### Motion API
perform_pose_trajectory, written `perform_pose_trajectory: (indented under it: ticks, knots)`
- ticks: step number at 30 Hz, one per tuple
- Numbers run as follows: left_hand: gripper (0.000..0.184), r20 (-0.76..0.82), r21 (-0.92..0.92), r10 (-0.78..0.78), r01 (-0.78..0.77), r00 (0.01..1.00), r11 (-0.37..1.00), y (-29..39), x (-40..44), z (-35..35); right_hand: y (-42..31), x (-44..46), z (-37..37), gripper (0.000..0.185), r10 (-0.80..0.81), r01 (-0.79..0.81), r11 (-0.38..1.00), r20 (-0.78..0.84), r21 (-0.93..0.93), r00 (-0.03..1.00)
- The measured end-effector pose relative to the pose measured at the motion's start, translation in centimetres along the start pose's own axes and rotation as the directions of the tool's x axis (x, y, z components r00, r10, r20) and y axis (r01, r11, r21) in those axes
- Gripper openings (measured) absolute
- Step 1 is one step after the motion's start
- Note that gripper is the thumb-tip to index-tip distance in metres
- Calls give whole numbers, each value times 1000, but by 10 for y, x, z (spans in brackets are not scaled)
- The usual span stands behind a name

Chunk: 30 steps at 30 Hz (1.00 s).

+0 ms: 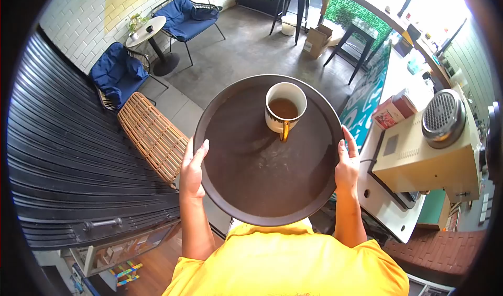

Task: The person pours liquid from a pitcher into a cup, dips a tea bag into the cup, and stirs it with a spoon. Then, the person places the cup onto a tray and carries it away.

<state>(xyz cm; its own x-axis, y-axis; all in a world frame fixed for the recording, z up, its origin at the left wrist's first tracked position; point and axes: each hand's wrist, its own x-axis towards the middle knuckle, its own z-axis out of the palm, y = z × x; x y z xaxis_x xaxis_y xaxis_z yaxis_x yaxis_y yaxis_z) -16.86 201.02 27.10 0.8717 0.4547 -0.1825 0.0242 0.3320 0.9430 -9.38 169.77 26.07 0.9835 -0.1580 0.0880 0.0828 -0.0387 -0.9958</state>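
Observation:
A round dark brown serving tray [236, 175] is held out in front of my yellow shirt. My left hand [192, 167] grips its left rim, thumb on top and the other fingers mostly hidden below. On the opposite rim my right hand [347, 162] holds on in the same way. Toward the far side of the tray, right of its middle, a white mug [273, 122] stands upright. Brown liquid fills part of it, and its gold handle points toward me. Neither hand touches the mug.
At right, a counter [369, 201] carries a cream-coloured machine [419, 154] and a red box [390, 110]. A woven rattan bench [152, 133] is at left. Beyond are blue-cushioned chairs [186, 26], a small round table [149, 33], black stools [293, 2] and a cardboard box [316, 41].

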Motion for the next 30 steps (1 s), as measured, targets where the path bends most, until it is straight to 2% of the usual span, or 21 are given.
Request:
perform_pose_trajectory:
  ticks: [1, 3, 4, 5, 7, 8, 10, 13, 15, 17, 18, 19, 22, 23, 25, 26, 28, 29, 30]
  knots:
    - [48, -7, -3, 0, 0, 1000, 1000, -4, 12, -14, 3, 8, 12, 36, 10, -10, 1000, 1, 20, 1000]
    - [48, -74, -264, -143, 119, 987, 957, -31, 44, -50, 9, 24, 33, 36, 9, -10, 999, 26, 39, 1000]
    - [39, -37, -325, -180, 158, 983, 932, -30, 58, -54, 12, 32, 45, 35, 6, -9, 998, 45, 60, 999]
    - [39, -44, -327, -178, 155, 983, 932, -27, 66, -60, 14, 39, 56, 35, 6, -9, 998, 52, 60, 999]
    - [36, 43, -436, -287, 277, 957, 856, -15, 80, -61, 18, 55, 77, 35, 13, -20, 996, 70, 87, 997]
    - [36, 35, -437, -286, 271, 958, 858, -10, 90, -63, 22, 65, 87, 35, 15, -22, 996, 78, 90, 997]
    - [43, 167, -434, -376, 411, 911, 802, -3, 111, -66, 31, 85, 107, 35, 17, -26, 996, 107, 86, 994]
    - [40, 129, -398, -376, 395, 918, 828, 1, 156, -70, 45, 124, 145, 35, 6, -10, 999, 109, 35, 994]
    - [46, 139, -409, -353, 378, 925, 830, 14, 180, -61, 57, 156, 172, 36, 0, -8, 999, 146, 53, 989]
    - [55, -72, -233, -385, 360, 920, 904, 22, 212, -50, 65, 193, 199, 35, -25, 25, 1000, 159, -1, 987]
    - [63, 16, -290, -377, 365, 926, 885, -2, 242, -69, 64, 212, 214, 35, -2, -2, 1000, 175, 24, 985]
    - [63, 4, -300, -366, 350, 931, 887, -2, 260, -67, 69, 234, 227, 35, -10, 5, 1000, 193, 29, 981]
    - [69, -187, -126, -323, 303, 928, 945, 21, 318, -46, 76, 309, 274, 35, -25, -24, 989, 323, 148, 946]
    - [69, -204, -132, -320, 298, 925, 945, 27, 336, -41, 74, 330, 290, 35, -23, -30, 988, 341, 149, 940]
    - [71, 6, -434, -381, 346, 925, 832, 39, 372, -37, 61, 370, 325, 39, -42, 35, 999, 368, 24, 929]
    - [71, -8, -438, -379, 338, 925, 833, 44, 391, -37, 54, 390, 342, 39, -39, 31, 999, 381, 27, 924]
    - [73, -144, -377, -348, 274, 926, 885, 46, 426, -42, 44, 426, 376, 50, 34, 30, 993, 504, -118, 863]
    - [73, -155, -387, -354, 273, 922, 881, 43, 445, -47, 45, 445, 395, 50, 41, 29, 992, 516, -126, 856]
    - [74, -199, -392, -327, 230, 924, 890, 35, 463, -58, 50, 461, 415, 55, -33, 213, 920, 478, -328, 878]
